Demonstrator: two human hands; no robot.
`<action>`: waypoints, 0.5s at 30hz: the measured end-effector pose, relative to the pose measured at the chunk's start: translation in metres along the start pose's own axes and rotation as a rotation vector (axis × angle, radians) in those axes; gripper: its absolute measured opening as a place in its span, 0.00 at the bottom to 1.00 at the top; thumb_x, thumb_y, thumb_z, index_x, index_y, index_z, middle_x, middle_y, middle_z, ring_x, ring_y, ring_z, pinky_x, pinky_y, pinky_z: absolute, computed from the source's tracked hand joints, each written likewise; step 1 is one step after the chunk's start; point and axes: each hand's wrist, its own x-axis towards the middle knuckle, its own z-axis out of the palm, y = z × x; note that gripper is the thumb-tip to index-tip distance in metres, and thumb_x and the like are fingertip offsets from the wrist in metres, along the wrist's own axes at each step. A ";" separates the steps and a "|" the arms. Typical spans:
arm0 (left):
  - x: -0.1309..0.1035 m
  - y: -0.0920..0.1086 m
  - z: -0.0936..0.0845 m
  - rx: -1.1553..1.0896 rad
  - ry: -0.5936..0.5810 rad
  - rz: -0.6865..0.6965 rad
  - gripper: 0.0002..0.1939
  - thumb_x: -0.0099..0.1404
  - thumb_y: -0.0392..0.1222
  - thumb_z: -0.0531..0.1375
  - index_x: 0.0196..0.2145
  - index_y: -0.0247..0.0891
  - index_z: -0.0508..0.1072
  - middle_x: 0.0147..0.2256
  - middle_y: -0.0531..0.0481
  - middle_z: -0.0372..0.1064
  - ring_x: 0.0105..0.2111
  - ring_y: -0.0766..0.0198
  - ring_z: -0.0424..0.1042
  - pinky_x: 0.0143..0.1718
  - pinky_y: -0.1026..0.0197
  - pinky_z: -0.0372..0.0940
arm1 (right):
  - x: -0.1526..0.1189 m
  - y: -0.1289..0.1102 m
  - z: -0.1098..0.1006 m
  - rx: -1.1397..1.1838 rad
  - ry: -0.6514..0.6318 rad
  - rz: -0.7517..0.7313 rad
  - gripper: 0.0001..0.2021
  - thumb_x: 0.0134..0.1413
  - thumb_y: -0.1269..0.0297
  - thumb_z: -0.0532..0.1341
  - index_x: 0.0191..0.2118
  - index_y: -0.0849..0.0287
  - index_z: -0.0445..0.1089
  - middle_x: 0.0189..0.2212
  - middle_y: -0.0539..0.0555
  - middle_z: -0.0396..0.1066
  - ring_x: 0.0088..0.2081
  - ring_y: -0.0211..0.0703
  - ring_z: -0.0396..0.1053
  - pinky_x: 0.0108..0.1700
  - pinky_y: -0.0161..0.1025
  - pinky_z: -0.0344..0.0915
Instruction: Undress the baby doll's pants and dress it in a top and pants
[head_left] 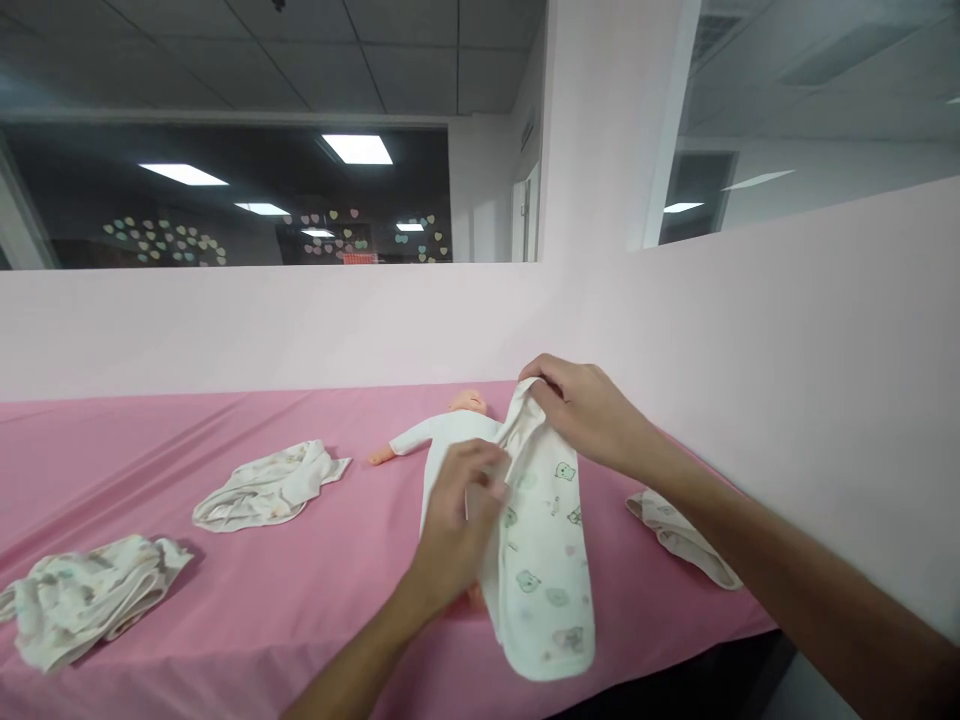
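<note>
One doll [450,435], four garments, one [544,545] in both hands

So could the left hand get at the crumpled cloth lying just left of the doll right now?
Probably yes: the pink table between left hand and crumpled cloth lies bare, though its fingers now grip the printed garment.

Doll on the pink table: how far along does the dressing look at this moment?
Done: the doll lies on the pink table with one arm in a white sleeve. In hand: the left hand and right hand both grip the printed garment over its body, front flap open. Left: closing it. Three crumpled garments lie untouched.
</note>
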 end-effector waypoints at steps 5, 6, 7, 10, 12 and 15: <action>0.025 0.007 -0.021 -0.053 -0.009 -0.092 0.26 0.66 0.51 0.57 0.60 0.50 0.61 0.57 0.48 0.61 0.54 0.63 0.63 0.48 0.62 0.63 | -0.002 -0.014 -0.018 0.395 -0.052 -0.016 0.11 0.61 0.60 0.53 0.40 0.57 0.71 0.32 0.50 0.70 0.28 0.32 0.65 0.28 0.30 0.59; 0.030 0.011 -0.021 -0.093 -0.098 -0.090 0.24 0.66 0.49 0.58 0.59 0.48 0.63 0.53 0.49 0.64 0.51 0.64 0.64 0.47 0.63 0.63 | -0.002 -0.018 -0.020 0.441 -0.068 -0.034 0.11 0.61 0.60 0.54 0.40 0.57 0.71 0.32 0.51 0.70 0.28 0.32 0.65 0.27 0.30 0.60; 0.034 0.015 -0.020 -0.143 -0.168 -0.098 0.20 0.66 0.47 0.57 0.55 0.45 0.67 0.47 0.49 0.67 0.46 0.66 0.66 0.45 0.63 0.63 | -0.002 -0.022 -0.021 0.473 -0.074 -0.050 0.11 0.61 0.60 0.54 0.41 0.58 0.71 0.32 0.51 0.70 0.28 0.32 0.65 0.27 0.30 0.60; 0.035 0.030 -0.018 -0.246 -0.239 -0.114 0.11 0.67 0.46 0.56 0.42 0.38 0.71 0.34 0.51 0.66 0.34 0.69 0.64 0.38 0.66 0.62 | -0.002 -0.030 -0.027 0.506 -0.043 -0.055 0.11 0.60 0.61 0.56 0.41 0.60 0.72 0.30 0.53 0.70 0.25 0.31 0.63 0.24 0.29 0.58; 0.030 0.039 -0.016 -0.184 -0.205 -0.096 0.13 0.67 0.49 0.55 0.43 0.39 0.70 0.31 0.53 0.65 0.32 0.70 0.64 0.35 0.66 0.60 | -0.001 -0.032 -0.031 0.495 0.020 -0.040 0.10 0.59 0.62 0.57 0.41 0.61 0.73 0.28 0.53 0.69 0.23 0.30 0.61 0.23 0.29 0.56; 0.022 0.047 -0.017 0.058 -0.117 -0.030 0.16 0.69 0.52 0.52 0.50 0.44 0.67 0.26 0.56 0.61 0.28 0.70 0.60 0.31 0.68 0.57 | -0.002 -0.032 -0.042 0.479 0.162 -0.042 0.10 0.58 0.64 0.59 0.42 0.60 0.74 0.25 0.52 0.67 0.22 0.30 0.59 0.21 0.28 0.55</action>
